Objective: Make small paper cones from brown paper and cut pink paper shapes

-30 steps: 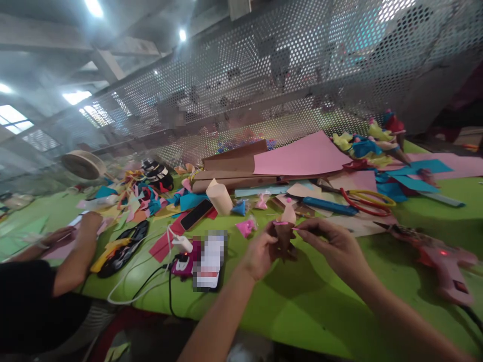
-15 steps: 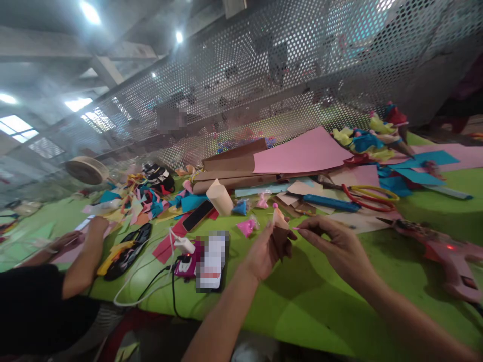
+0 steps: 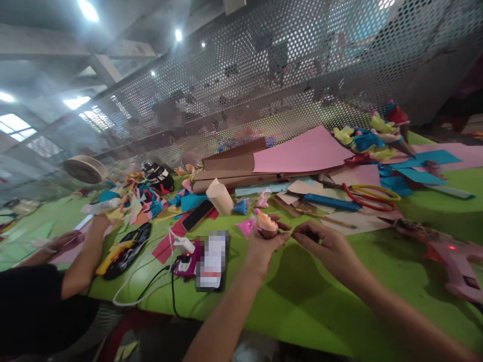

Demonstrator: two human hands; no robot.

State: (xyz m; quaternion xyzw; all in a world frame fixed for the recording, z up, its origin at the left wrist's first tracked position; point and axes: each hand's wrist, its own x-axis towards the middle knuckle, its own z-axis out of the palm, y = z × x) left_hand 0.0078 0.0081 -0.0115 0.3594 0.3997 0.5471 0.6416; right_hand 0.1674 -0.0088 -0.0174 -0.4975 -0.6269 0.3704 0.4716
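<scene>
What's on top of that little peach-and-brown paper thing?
A small round pink ball tops the peach-and-brown paper thing. The left hand hides its lower end.

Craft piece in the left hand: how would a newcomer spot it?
Over the green table, find the wearer's left hand. It holds the peach-and-brown craft piece. Unlike the pink packet beside it, this has a wavy peach edge and a pink ball.
</scene>
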